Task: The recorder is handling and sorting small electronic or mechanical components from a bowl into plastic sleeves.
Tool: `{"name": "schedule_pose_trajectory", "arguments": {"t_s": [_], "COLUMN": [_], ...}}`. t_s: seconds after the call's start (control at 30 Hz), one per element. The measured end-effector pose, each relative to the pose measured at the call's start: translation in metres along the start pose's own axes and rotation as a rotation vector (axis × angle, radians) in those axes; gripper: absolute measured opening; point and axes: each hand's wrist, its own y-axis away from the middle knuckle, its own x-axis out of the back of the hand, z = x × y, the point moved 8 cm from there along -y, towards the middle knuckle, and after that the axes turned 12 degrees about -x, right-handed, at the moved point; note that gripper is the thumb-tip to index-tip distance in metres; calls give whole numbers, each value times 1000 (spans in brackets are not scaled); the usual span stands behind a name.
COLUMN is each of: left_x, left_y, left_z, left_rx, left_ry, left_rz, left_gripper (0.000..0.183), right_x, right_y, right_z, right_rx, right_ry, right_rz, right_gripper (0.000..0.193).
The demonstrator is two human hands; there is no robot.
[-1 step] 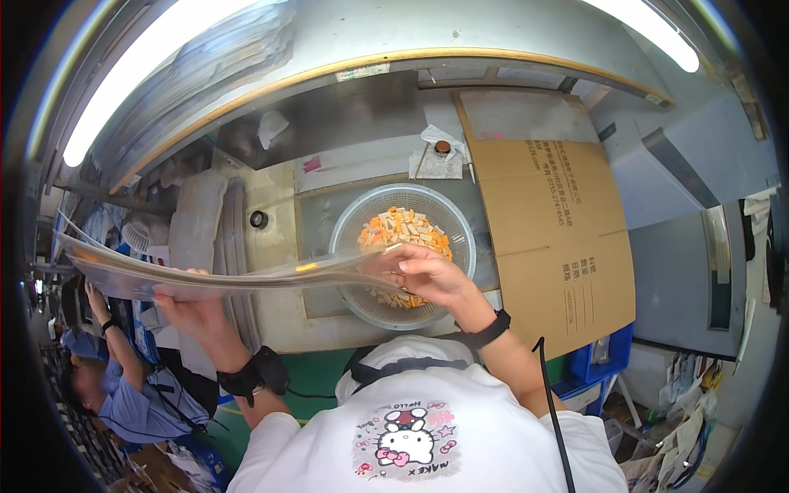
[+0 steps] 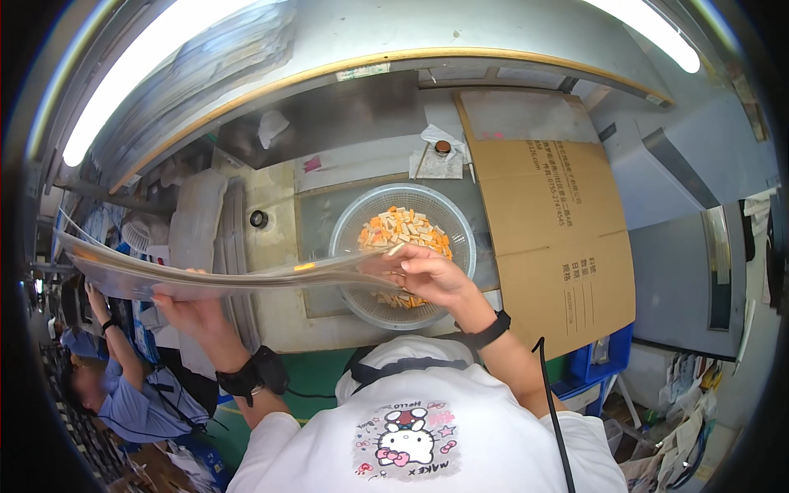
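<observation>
A long stack of thin clear plastic sheets (image 2: 238,281) stretches between my two hands, edge-on. Its left part rests in my left hand (image 2: 197,315), thumb on the near side and fingertips showing on the far side. My right hand (image 2: 431,275) pinches the right end of the sheets, where they fan slightly apart. A small orange spot (image 2: 305,266) shows on the stack's upper edge. Below the right end stands a grey plastic colander (image 2: 463,218) holding many small orange and beige pieces (image 2: 403,228); the sheets and my right hand hide part of them.
Flattened brown cardboard (image 2: 526,197) covers the table's right side. Behind the colander, a small brown-topped jar (image 2: 442,148) stands on a white cloth. A black ring (image 2: 259,219) lies to the left, beside stacked grey trays (image 2: 197,222). Another person (image 2: 136,386) works at far left.
</observation>
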Motion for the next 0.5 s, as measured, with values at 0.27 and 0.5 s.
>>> {"name": "schedule_pose_trajectory", "arguments": {"t_s": [0.27,0.5], "left_x": [-1,-52], "left_y": [-2,-2], "left_z": [11,8], "left_rx": [-15,-80], "left_ry": [114,36], "left_rz": [-195,-463], "left_gripper": [25,23], "right_x": [15,-76], "right_y": [11,31], "right_z": [-1,-48], "right_rx": [-15,469], "right_ry": [-30,1028], "right_rz": [194,264], "right_gripper": [18,17]}}
